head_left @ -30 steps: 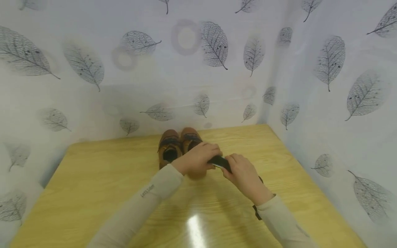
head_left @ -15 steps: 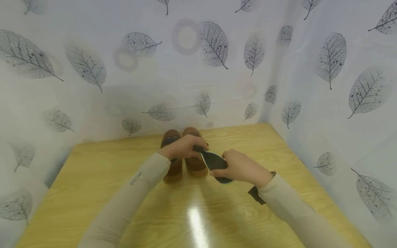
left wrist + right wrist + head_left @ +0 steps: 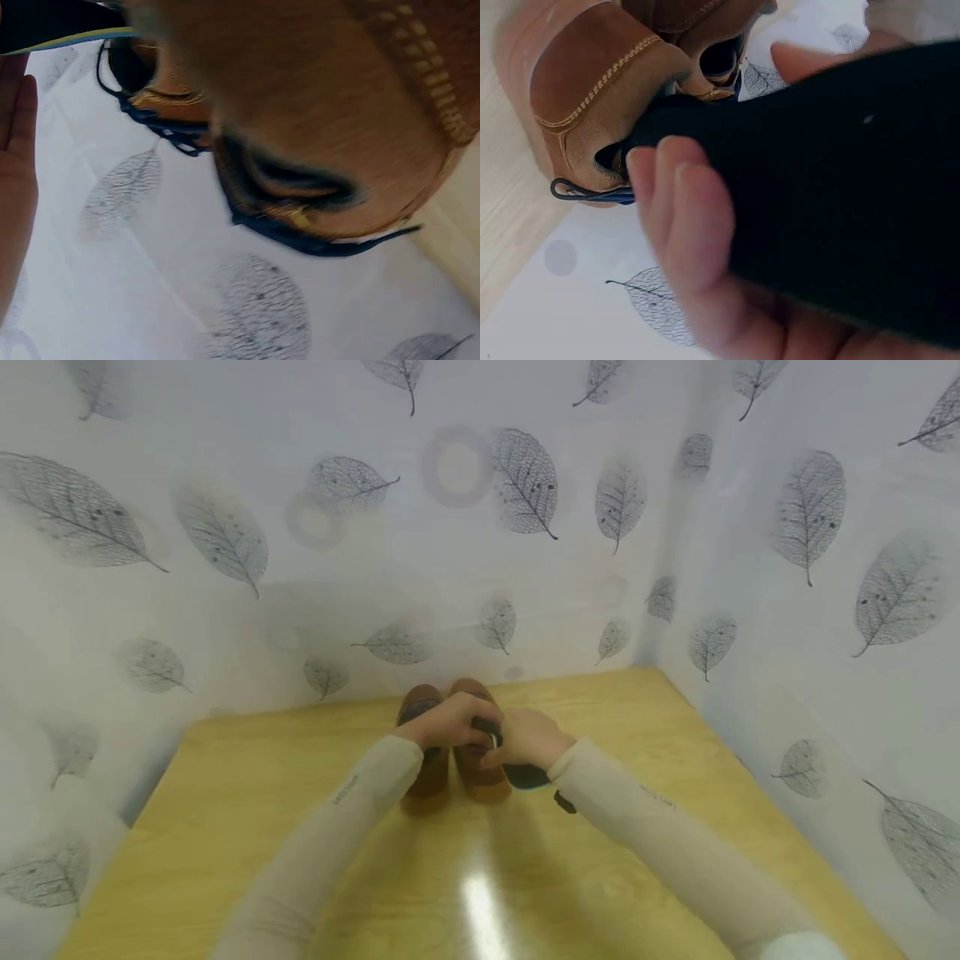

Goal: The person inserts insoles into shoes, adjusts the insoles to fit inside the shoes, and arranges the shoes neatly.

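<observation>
Two brown lace-up shoes stand side by side at the table's back; the left shoe and the right shoe are partly covered by hands. My right hand grips a black insole with a thin light-coloured edge. Over the right shoe, my left hand pinches the insole's far end with curled fingers. In the right wrist view, the insole narrows towards a shoe opening, fingers wrapped under it. Whether its tip is inside the shoe, I cannot tell.
The shoes stand on a light wooden table. White curtains with grey leaf prints hang behind it and along the right side. A dark strap shows beside the right wrist.
The right hand has moved left with the insole, close against the left hand. The left hand first shifted left and back over the shoes, then stayed there. The insole's wide part is now mostly covered.
</observation>
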`<state>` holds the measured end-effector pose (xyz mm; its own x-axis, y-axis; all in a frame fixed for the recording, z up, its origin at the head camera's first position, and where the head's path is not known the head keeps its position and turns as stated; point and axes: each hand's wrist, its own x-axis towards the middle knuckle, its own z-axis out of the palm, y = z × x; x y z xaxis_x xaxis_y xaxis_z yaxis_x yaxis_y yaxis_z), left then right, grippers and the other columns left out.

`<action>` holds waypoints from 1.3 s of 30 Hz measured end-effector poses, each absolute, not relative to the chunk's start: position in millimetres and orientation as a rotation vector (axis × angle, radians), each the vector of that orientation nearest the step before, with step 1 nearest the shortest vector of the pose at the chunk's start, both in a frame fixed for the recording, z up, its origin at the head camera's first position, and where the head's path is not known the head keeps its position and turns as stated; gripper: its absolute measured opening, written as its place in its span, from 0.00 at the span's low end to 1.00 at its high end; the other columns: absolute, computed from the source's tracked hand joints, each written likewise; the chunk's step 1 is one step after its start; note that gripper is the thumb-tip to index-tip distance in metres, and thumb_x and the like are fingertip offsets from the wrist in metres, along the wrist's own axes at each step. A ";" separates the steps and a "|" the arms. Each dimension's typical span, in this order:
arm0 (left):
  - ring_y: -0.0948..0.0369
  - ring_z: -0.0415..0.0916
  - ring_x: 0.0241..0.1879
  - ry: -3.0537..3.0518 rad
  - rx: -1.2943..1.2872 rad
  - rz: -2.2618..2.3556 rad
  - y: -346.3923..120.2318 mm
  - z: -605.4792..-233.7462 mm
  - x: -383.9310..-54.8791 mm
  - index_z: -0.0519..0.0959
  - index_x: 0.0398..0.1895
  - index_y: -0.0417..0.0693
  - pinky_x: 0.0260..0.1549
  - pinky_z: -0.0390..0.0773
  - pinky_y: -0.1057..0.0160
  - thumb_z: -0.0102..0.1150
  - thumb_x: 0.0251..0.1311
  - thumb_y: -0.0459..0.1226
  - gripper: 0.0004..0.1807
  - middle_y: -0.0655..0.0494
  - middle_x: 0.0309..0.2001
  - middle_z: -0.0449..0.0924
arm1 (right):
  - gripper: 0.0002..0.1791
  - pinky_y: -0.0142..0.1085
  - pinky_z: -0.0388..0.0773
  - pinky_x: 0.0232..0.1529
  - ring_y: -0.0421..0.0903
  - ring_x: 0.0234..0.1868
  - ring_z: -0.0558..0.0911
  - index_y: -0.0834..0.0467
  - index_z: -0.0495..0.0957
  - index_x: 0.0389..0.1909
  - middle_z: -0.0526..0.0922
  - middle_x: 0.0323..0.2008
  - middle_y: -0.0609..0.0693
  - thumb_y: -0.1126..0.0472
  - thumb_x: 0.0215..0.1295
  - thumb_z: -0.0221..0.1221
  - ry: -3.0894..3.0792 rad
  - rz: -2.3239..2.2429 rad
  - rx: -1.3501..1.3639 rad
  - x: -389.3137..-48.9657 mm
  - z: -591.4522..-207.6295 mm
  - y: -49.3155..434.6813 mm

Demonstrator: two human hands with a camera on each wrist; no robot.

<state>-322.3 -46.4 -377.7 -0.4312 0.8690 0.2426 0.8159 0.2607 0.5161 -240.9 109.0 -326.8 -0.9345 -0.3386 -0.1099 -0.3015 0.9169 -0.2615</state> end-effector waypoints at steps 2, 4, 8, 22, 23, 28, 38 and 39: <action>0.55 0.80 0.47 2.455 1.631 0.910 -48.4 -381.4 -324.7 0.84 0.42 0.41 0.48 0.78 0.65 0.70 0.49 0.30 0.14 0.50 0.43 0.84 | 0.18 0.38 0.77 0.30 0.46 0.27 0.77 0.60 0.78 0.29 0.79 0.25 0.50 0.49 0.52 0.69 2.897 -0.403 -0.534 -251.3 -327.8 111.2; 0.56 0.79 0.47 2.474 1.621 0.925 -49.6 -385.0 -326.3 0.85 0.42 0.41 0.48 0.78 0.64 0.70 0.49 0.31 0.14 0.51 0.44 0.84 | 0.19 0.33 0.71 0.23 0.42 0.20 0.70 0.58 0.72 0.19 0.70 0.17 0.46 0.50 0.54 0.67 2.875 -0.471 -0.571 -258.9 -329.5 115.2; 0.56 0.78 0.49 2.444 1.579 0.912 -51.1 -387.8 -330.7 0.84 0.46 0.42 0.50 0.77 0.62 0.69 0.52 0.34 0.16 0.52 0.46 0.83 | 0.26 0.27 0.59 0.16 0.37 0.13 0.60 0.53 0.61 0.09 0.58 0.09 0.41 0.54 0.55 0.67 2.839 -0.636 -0.615 -267.5 -333.7 122.9; 0.55 0.74 0.42 2.990 1.355 0.236 -45.1 -381.6 -331.4 0.85 0.22 0.49 0.46 0.72 0.56 0.70 0.51 0.40 0.06 0.54 0.38 0.80 | 0.16 0.29 0.66 0.16 0.38 0.12 0.67 0.57 0.76 0.09 0.71 0.09 0.42 0.58 0.54 0.61 2.854 -0.798 -0.452 -246.0 -308.0 161.7; 0.56 0.73 0.42 3.034 1.322 0.120 -41.8 -386.0 -330.6 0.84 0.20 0.50 0.46 0.71 0.57 0.71 0.50 0.44 0.09 0.55 0.38 0.79 | 0.15 0.30 0.67 0.16 0.38 0.13 0.68 0.58 0.77 0.10 0.72 0.10 0.43 0.59 0.54 0.61 2.873 -0.810 -0.452 -242.2 -304.4 164.5; 0.57 0.69 0.40 3.210 1.163 -0.335 -31.8 -407.4 -327.7 0.83 0.22 0.52 0.43 0.66 0.58 0.73 0.46 0.48 0.12 0.57 0.37 0.78 | 0.13 0.31 0.69 0.17 0.38 0.15 0.70 0.58 0.81 0.13 0.75 0.12 0.42 0.61 0.53 0.60 2.953 -0.842 -0.473 -225.2 -303.4 171.0; 0.57 0.64 0.34 3.375 1.149 -0.280 -25.4 -427.7 -329.7 0.80 0.19 0.50 0.38 0.62 0.59 0.66 0.49 0.38 0.07 0.56 0.31 0.73 | 0.15 0.30 0.67 0.15 0.38 0.14 0.67 0.58 0.77 0.11 0.69 0.10 0.41 0.59 0.54 0.62 2.967 -0.865 -0.401 -213.9 -325.0 161.7; 0.56 0.64 0.34 3.365 1.150 -0.229 -24.2 -426.9 -329.3 0.79 0.19 0.49 0.37 0.62 0.59 0.67 0.48 0.38 0.07 0.55 0.31 0.73 | 0.15 0.30 0.67 0.16 0.38 0.14 0.68 0.58 0.78 0.11 0.69 0.10 0.41 0.59 0.54 0.62 2.967 -0.860 -0.394 -214.6 -326.0 161.1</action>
